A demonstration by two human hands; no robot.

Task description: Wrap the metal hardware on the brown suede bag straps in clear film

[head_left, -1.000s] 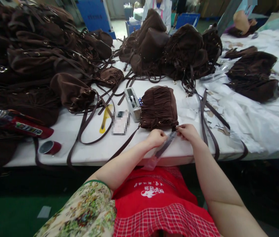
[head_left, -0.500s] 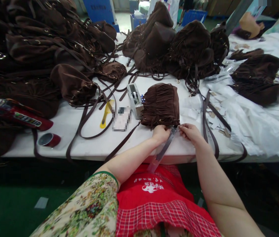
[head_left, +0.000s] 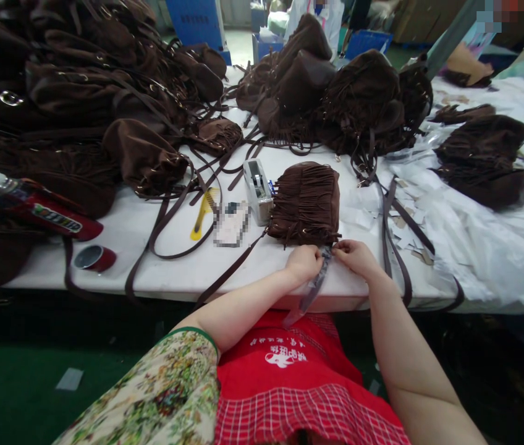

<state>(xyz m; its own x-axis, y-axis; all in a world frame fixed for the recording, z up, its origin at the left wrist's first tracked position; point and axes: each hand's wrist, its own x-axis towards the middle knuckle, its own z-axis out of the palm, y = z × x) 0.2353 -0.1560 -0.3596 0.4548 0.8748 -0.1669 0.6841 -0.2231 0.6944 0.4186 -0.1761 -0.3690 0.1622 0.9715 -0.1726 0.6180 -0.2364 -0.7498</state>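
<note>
A small dark brown fringed bag lies on the white table in front of me. Just below its near edge, a strap in clear plastic wrapping hangs toward my apron. My left hand is closed at the left side of this wrapped strap, fingers curled around its upper part. On the other side, my right hand pinches with thumb and forefinger close to the strap's top end; what lies between the fingertips is too small to make out. The bag's other strap runs down left over the table edge.
A tape dispenser touches the bag's left side. Nearby lie a yellow comb and a blurred-out flat item. Brown bags are heaped at left and back. A red bottle and cup stand left; white plastic sheeting covers the right.
Both hands have drawn slightly away from the bag toward me, with the wrapped strap between them. The whole view has shifted a little.
</note>
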